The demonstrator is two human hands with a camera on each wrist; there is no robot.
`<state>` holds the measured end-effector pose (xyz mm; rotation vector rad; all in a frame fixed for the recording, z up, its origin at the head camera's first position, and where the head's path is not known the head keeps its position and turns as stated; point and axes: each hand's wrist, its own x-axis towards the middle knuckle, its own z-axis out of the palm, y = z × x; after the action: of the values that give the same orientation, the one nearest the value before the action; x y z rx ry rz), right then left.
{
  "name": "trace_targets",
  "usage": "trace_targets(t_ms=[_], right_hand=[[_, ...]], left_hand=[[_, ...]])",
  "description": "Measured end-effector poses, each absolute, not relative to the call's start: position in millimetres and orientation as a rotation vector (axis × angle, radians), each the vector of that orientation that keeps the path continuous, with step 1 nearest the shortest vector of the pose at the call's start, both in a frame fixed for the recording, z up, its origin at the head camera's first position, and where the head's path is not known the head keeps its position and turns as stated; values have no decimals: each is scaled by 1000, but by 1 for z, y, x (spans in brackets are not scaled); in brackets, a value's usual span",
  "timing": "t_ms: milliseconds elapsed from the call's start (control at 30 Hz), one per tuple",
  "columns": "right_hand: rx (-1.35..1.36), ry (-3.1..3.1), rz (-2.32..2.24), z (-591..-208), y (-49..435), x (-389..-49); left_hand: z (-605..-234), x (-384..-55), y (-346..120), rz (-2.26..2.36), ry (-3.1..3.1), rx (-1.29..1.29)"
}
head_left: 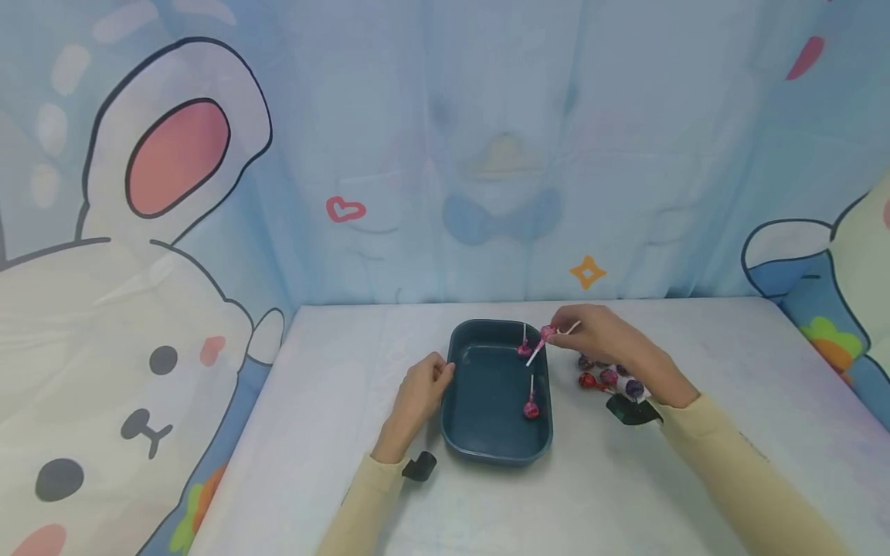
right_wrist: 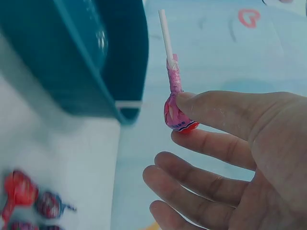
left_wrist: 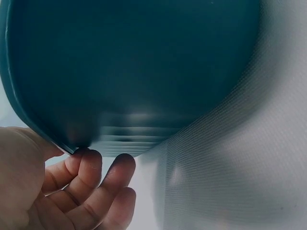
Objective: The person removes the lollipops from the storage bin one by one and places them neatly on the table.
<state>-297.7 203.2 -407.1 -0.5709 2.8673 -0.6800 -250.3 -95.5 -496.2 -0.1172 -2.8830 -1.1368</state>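
A dark teal tray [head_left: 487, 401] lies on the table, with one pink-wrapped lollipop [head_left: 531, 409] near its right wall and another lollipop [head_left: 524, 350] farther back. My left hand [head_left: 420, 388] pinches the tray's left rim between thumb and index finger; the other fingers are bent below the rim in the left wrist view. Over the tray's back right edge, my right hand [head_left: 591, 332] pinches a third pink lollipop [right_wrist: 176, 112] by its wrapped head between thumb and index finger. Its white stick [right_wrist: 165, 34] points away from the palm. The right hand's remaining fingers are loosely bent.
Several wrapped lollipops, among them a red one [head_left: 587, 380] and a dark purple one [head_left: 634, 388], lie right of the tray under the right forearm. The white table [head_left: 334, 363] ends at a light blue printed curtain [head_left: 389, 139] behind.
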Motion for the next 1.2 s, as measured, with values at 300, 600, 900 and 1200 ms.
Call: trace_targets(t_ms=[300, 600, 900, 1200], right_hand=[[-423, 2879, -662, -409, 245, -297], [-365, 2877, -633, -427, 279, -298], [-245, 2763, -572, -446, 316, -318], [-157, 2696, -546, -466, 335, -328]], left_hand=[[-496, -249, -95, -1149, -2889, -109], [-496, -250, -95, -1145, -2882, -109], [-499, -253, -96, -1132, -2884, -109], [-499, -252, -95, -1132, -2888, -98]])
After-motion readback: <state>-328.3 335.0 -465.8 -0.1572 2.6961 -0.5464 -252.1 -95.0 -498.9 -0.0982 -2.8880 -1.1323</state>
